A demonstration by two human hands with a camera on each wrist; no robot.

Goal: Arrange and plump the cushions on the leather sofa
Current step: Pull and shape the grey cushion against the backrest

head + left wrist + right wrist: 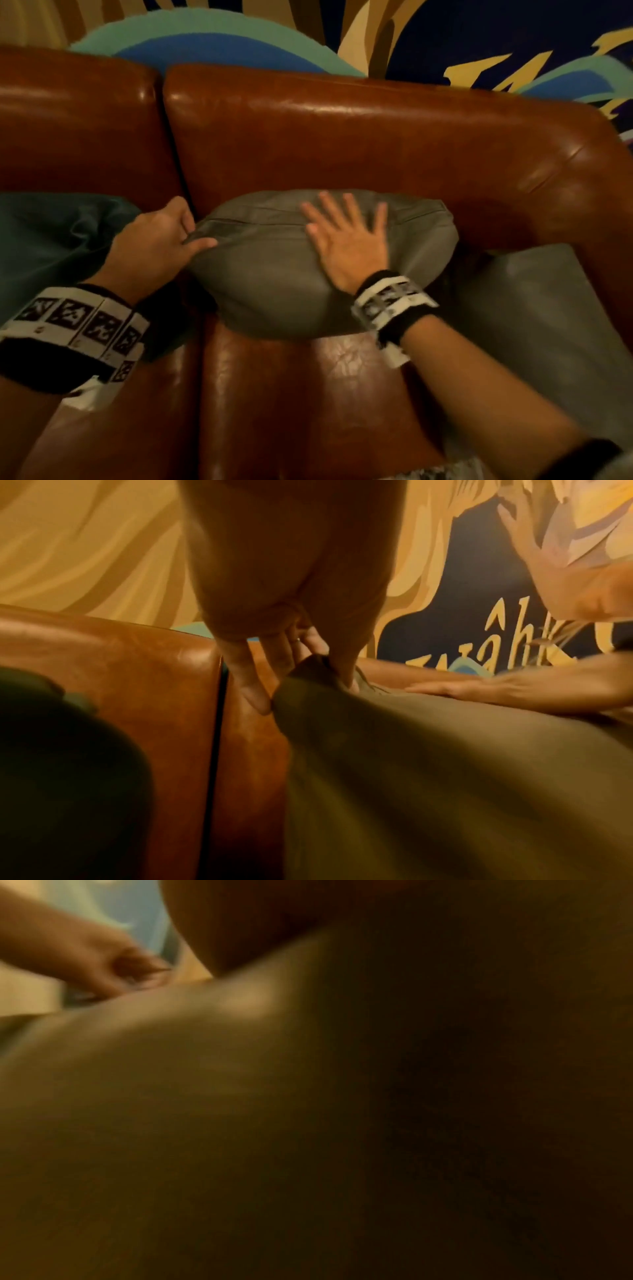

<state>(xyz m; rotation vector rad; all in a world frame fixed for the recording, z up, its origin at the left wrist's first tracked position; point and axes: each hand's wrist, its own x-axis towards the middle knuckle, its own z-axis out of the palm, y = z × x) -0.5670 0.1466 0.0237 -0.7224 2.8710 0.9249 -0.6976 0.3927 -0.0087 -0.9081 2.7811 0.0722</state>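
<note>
A grey-green cushion [274, 274] stands on the leather sofa [342, 137], leaning against its backrest. The left hand [154, 240] pinches the cushion's left corner, fingers [246, 680] curled round the fabric. The right hand [346, 243] lies flat on its front, fingers spread wide. A teal cushion [51, 246] sits left of it and a grey cushion [534, 325] right, by the armrest. The mural [479, 588] behind shows partial yellow lettering, unreadable.

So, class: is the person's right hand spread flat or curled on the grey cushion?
Spread flat. The right hand lies palm-down, fingers splayed, on the grey cushion.
</note>
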